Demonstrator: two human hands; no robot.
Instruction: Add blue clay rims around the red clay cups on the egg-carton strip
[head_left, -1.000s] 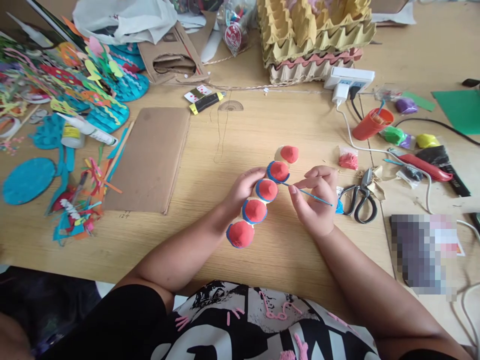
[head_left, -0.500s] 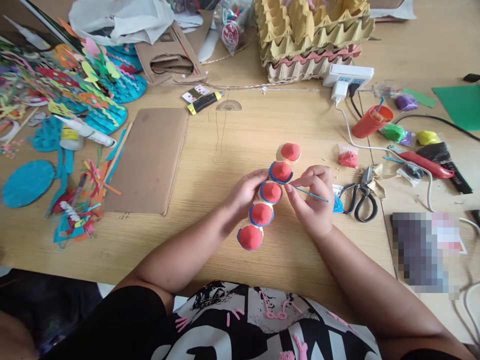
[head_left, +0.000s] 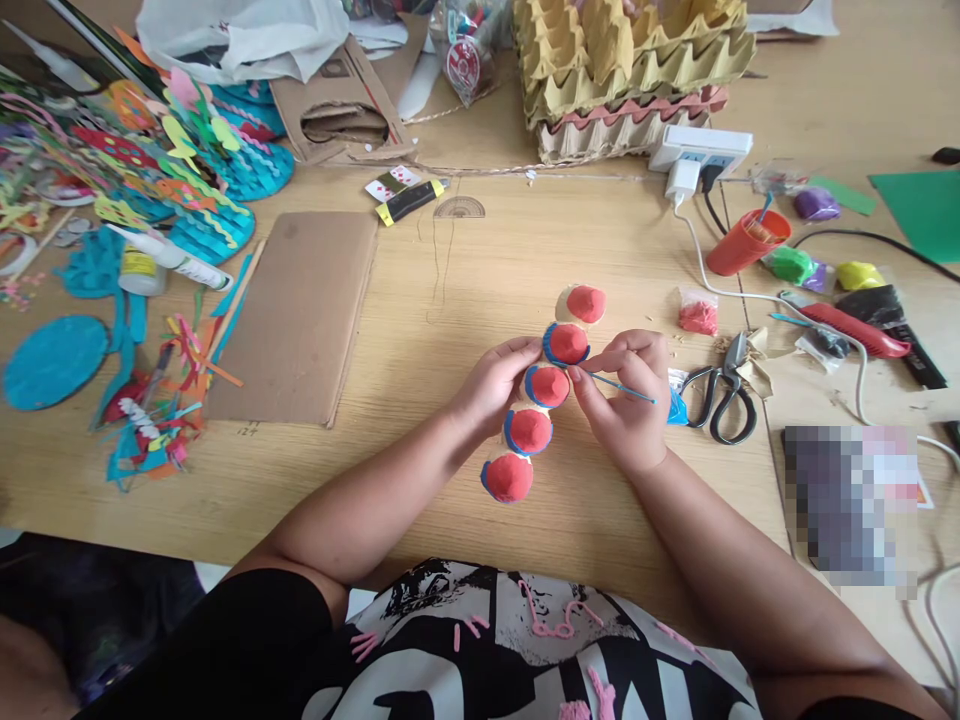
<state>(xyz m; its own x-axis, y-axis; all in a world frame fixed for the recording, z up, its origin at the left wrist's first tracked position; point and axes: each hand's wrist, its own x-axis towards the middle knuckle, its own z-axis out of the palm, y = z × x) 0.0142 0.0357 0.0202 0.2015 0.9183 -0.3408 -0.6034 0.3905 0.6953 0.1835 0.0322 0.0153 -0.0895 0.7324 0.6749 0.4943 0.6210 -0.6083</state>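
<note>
A strip of egg carton cups [head_left: 530, 432] runs slanting away from me, each cup topped with a red clay cone. Blue edging lies around most of the cups; the farthest one shows a bare cream rim. Closed round the strip's left side near its middle is my left hand [head_left: 499, 385], its fingertips partly hidden behind it. My right hand [head_left: 628, 395] pinches a thin blue stick-like tool [head_left: 626, 388], whose tip end is at the gap between the second and third cups from the far end. Whether the tip touches the edging is too small to tell.
Scissors [head_left: 724, 390], a bag of red clay [head_left: 697, 312] and an orange cup [head_left: 750, 242] lie to the right. A cardboard sheet [head_left: 292, 310] and blue craft pieces [head_left: 56, 362] are on the left. Egg trays [head_left: 630, 80] and a power strip [head_left: 701, 152] stand at the back.
The strip has tilted slightly and shifted a little to the right in my left hand. My right hand keeps its pinch on the blue tool with hardly any movement.
</note>
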